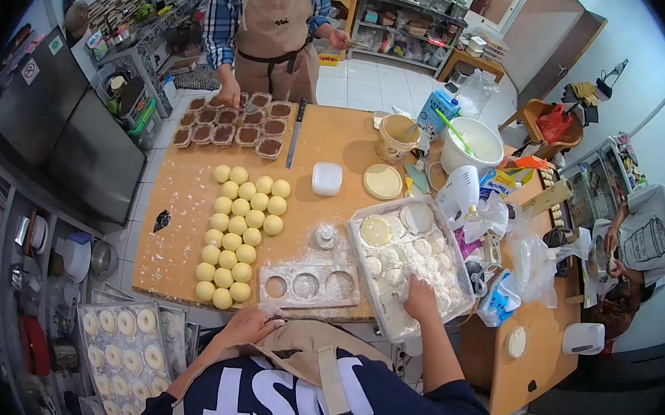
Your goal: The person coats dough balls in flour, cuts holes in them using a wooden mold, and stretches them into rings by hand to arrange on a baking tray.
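My right hand (422, 298) reaches into a large tray (360, 267) on the table, its fingertips partly sunk in a heap of white flour (426, 273). Flat pale dough rounds (418, 217) lie in the same tray, dusted over. My left hand (251, 325) rests at the table's front edge by my apron, fingers stretched out, with nothing visible in them. Just beyond it lies a floured board with three round holes (307, 286). Rows of smooth yellow dough balls (232, 241) sit to the left of the board. A small floury, pale piece (325, 237) stands behind it.
Across the table (178, 249), a person in an apron (277, 29) reaches over brown-filled cups (224, 133) beside a long knife (296, 133). A white bowl (472, 145), tub (398, 138) and bags crowd the right. Ring-dough trays (126, 355) stand lower left. Another person (650, 235) works far right.
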